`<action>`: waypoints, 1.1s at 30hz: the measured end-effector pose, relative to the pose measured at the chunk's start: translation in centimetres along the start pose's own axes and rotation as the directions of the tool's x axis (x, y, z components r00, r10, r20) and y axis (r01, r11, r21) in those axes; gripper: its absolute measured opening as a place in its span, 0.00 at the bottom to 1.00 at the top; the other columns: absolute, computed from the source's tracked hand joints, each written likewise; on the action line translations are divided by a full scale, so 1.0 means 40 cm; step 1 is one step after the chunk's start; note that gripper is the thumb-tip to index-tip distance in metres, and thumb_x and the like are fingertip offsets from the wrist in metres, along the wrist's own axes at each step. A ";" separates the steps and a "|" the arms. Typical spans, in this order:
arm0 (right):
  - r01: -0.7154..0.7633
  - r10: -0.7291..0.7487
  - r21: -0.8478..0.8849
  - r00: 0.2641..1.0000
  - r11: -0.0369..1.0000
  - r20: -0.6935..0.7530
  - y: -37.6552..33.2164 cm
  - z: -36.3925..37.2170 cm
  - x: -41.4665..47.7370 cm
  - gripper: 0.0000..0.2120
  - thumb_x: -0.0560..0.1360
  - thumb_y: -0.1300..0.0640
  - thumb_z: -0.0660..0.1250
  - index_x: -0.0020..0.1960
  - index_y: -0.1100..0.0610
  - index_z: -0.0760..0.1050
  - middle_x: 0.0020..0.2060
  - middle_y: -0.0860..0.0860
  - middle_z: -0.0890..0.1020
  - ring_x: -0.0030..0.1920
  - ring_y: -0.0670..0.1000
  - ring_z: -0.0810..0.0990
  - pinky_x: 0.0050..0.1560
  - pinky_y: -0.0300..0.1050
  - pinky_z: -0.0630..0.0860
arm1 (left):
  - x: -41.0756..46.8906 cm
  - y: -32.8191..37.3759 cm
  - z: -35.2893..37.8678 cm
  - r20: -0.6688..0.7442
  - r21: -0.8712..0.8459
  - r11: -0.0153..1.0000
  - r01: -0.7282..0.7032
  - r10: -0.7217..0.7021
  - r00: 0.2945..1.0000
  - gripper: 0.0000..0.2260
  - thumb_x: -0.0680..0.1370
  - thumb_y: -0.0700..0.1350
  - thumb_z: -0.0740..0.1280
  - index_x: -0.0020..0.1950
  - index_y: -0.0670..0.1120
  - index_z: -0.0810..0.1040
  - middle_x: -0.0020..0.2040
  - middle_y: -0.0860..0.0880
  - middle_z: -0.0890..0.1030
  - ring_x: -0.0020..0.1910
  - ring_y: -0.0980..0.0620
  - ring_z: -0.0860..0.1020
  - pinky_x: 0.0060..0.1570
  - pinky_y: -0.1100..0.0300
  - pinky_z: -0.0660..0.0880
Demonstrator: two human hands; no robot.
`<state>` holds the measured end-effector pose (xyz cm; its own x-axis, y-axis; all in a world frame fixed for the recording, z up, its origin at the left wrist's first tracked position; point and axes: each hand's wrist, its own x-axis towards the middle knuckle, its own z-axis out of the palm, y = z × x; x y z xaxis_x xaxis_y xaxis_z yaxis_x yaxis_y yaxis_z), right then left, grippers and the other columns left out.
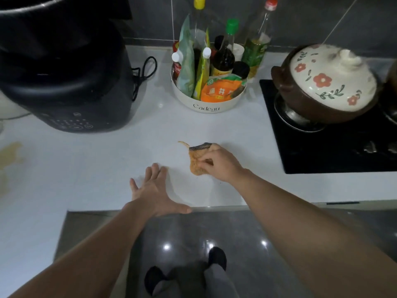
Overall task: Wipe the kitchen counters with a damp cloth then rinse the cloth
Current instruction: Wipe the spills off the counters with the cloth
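A small orange cloth [195, 158] with a dark edge and a loop lies bunched on the white counter [86, 168], near its middle. My right hand [219, 163] lies over the cloth's right side, its fingers curled onto it and gripping it. My left hand [153, 190] rests flat on the counter near the front edge, fingers spread, a short way left of the cloth. A brownish stain [10, 153] marks the counter at the far left.
A black appliance [64, 78] with a cord stands at the back left. A round white tub [206, 104] of bottles and sachets sits behind the cloth. A flowered clay pot [326, 87] stands on the black hob [335, 151] at right. Grey floor lies below the front edge.
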<state>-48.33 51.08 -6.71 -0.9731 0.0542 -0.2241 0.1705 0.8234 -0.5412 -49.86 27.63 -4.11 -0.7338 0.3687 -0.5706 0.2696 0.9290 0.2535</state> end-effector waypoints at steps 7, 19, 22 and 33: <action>-0.107 0.187 0.340 0.959 0.934 -0.212 0.029 -0.059 0.039 0.08 0.70 0.48 0.74 0.48 0.49 0.83 0.42 0.44 0.79 0.44 0.44 0.79 0.48 0.38 0.74 | -0.005 0.025 -0.005 -0.061 -0.080 0.997 0.002 -0.007 0.998 0.57 0.49 0.76 0.70 0.72 0.54 0.56 0.70 0.54 0.56 0.71 0.52 0.56 0.71 0.36 0.54; -0.284 0.318 0.207 0.935 0.936 -0.157 0.041 -0.101 0.057 0.06 0.69 0.50 0.71 0.44 0.50 0.76 0.43 0.45 0.78 0.46 0.50 0.78 0.42 0.40 0.69 | 0.023 0.084 -0.042 -0.180 -0.093 0.989 0.117 -0.132 0.975 0.33 0.72 0.68 0.65 0.72 0.53 0.66 0.69 0.52 0.72 0.69 0.49 0.70 0.74 0.40 0.53; -0.206 0.249 0.230 0.952 0.951 -0.176 0.039 -0.135 0.044 0.05 0.70 0.53 0.72 0.40 0.50 0.76 0.39 0.44 0.78 0.42 0.48 0.77 0.40 0.40 0.69 | 0.038 0.153 -0.062 -0.318 -0.257 0.966 0.023 -0.108 0.942 0.19 0.77 0.57 0.66 0.65 0.52 0.74 0.62 0.51 0.78 0.59 0.50 0.77 0.64 0.53 0.71; -0.269 0.150 0.737 0.963 0.620 0.225 -0.006 -0.248 -0.034 0.03 0.76 0.64 0.68 0.47 0.58 0.76 0.38 0.54 0.82 0.38 0.52 0.77 0.43 0.48 0.73 | 0.051 0.361 -0.126 -0.134 -0.867 0.491 -0.089 -0.057 0.989 0.16 0.72 0.39 0.75 0.57 0.45 0.75 0.44 0.45 0.84 0.37 0.49 0.83 0.29 0.65 0.74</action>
<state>-48.57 56.41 1.74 -0.8763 0.0493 -0.4792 0.4817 0.0792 -0.8727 -50.61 41.62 2.34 -0.8250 0.3073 -0.4743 -0.3428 0.3952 0.8522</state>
